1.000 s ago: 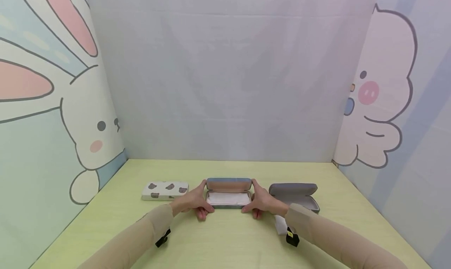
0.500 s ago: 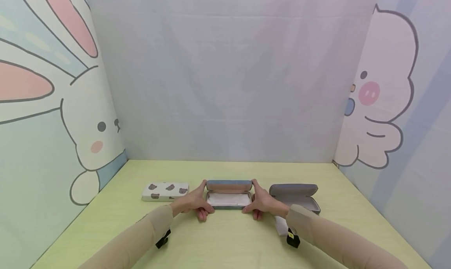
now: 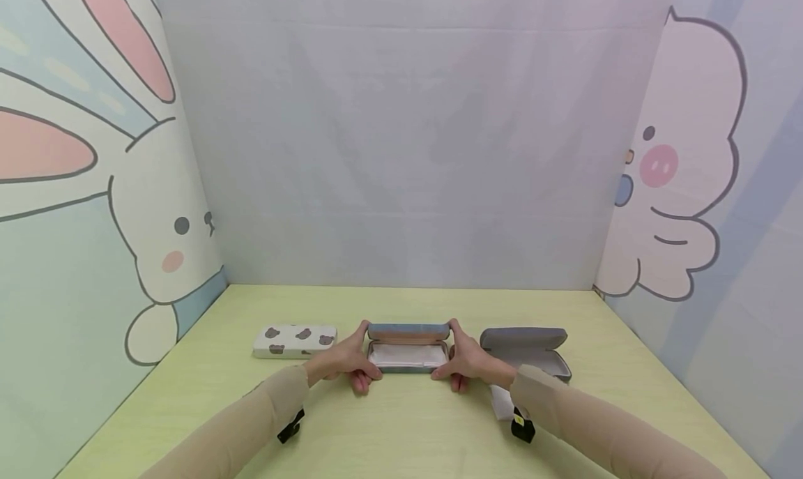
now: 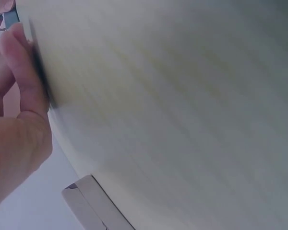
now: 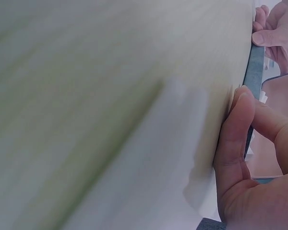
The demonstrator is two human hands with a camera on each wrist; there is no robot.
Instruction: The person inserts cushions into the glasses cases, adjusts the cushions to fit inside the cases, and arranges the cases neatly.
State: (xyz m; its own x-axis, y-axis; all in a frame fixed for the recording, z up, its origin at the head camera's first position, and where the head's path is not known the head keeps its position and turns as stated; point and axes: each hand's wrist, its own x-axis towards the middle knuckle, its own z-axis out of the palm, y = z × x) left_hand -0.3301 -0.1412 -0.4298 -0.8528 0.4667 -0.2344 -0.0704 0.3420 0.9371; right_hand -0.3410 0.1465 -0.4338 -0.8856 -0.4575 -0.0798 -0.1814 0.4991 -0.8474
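Between my two hands sits a blue glasses case [image 3: 408, 369] with its lid raised, pink lining inside the lid and a folded white cloth [image 3: 408, 355] in its base. My left hand [image 3: 347, 354] grips the left end, index finger up at the lid's corner and thumb low at the front edge. The right hand [image 3: 466, 357] mirrors this at the right end. In the right wrist view, the case's blue-green front edge [image 5: 254, 69] runs between both hands. The left wrist view shows my left hand [image 4: 24, 110] beside the tabletop, with most of the case out of frame.
A white case with bear prints [image 3: 295, 341] lies shut to the left. On the right stands an opened grey glasses case [image 3: 523, 338], partly behind my right wrist. A white folded piece [image 3: 501, 402] lies under my right forearm on the yellow-green table [image 3: 401, 430].
The blue case's lid has tipped slightly forward and down, showing more of its blue outside and less pink lining. Both hands keep nearly the same place.
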